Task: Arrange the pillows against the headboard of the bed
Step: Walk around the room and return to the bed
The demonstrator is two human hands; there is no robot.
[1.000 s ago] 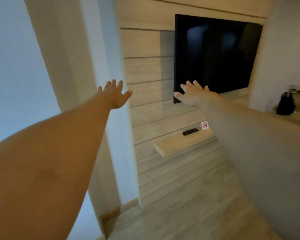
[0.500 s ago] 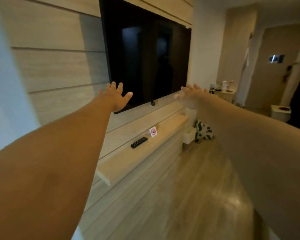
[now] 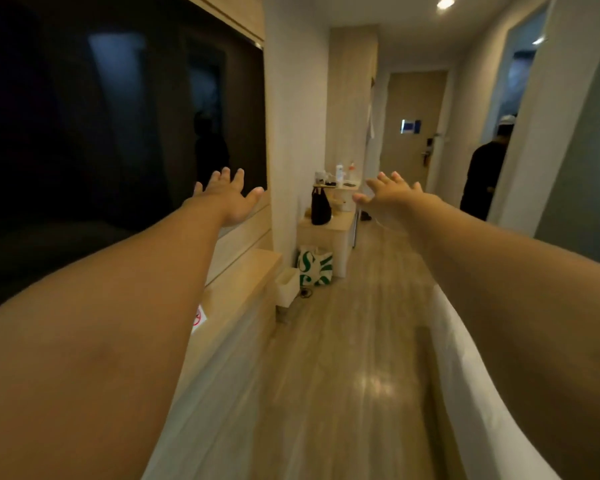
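Both my arms are stretched straight out in front of me at chest height. My left hand (image 3: 231,199) is open with fingers spread, holding nothing, in front of the dark wall screen. My right hand (image 3: 392,199) is also open and holds nothing, over the corridor floor. A white bed edge (image 3: 465,375) runs along the lower right under my right arm. No pillows and no headboard are in view.
A large black TV (image 3: 101,133) fills the left wall above a wooden shelf (image 3: 236,292). Ahead stand a small white bin (image 3: 287,285), a green-and-white bag (image 3: 315,266), and a counter with a black bag (image 3: 321,207). A person in dark clothes (image 3: 484,174) stands by the door.
My view has swung to the right, from the TV wall toward the corridor and door. Both hands stay open and outstretched in the same pose.
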